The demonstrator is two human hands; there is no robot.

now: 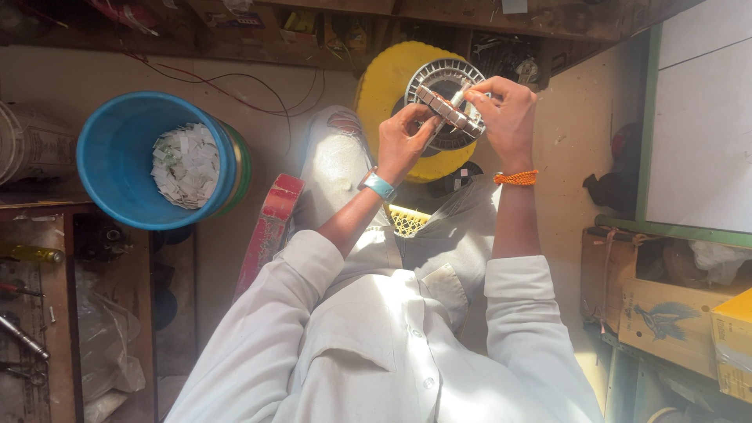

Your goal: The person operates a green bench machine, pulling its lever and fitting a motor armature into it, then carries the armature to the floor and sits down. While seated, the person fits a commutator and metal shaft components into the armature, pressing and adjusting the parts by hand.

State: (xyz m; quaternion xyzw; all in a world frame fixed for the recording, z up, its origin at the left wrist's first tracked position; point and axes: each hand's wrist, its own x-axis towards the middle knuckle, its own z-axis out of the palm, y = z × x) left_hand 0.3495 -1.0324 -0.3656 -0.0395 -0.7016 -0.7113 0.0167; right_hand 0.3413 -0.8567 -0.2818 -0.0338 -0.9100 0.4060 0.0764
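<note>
I hold a round grey slotted metal part, like a motor stator (446,106), up over my lap. My left hand (403,141) grips its lower left edge and wears a teal wristband. My right hand (505,113), with an orange thread at the wrist, holds its right side, with the fingertips pinching a small silvery piece (458,98) at the top of the ring. A yellow round object (384,94) lies behind it on the floor. Both sleeves are white.
A blue bucket (117,160) full of white paper scraps stands at the left. A red stool edge (270,223) and a yellow mesh basket (407,221) lie by my legs. Tools rest on a bench (31,313) at left. Cardboard boxes (666,309) sit at right.
</note>
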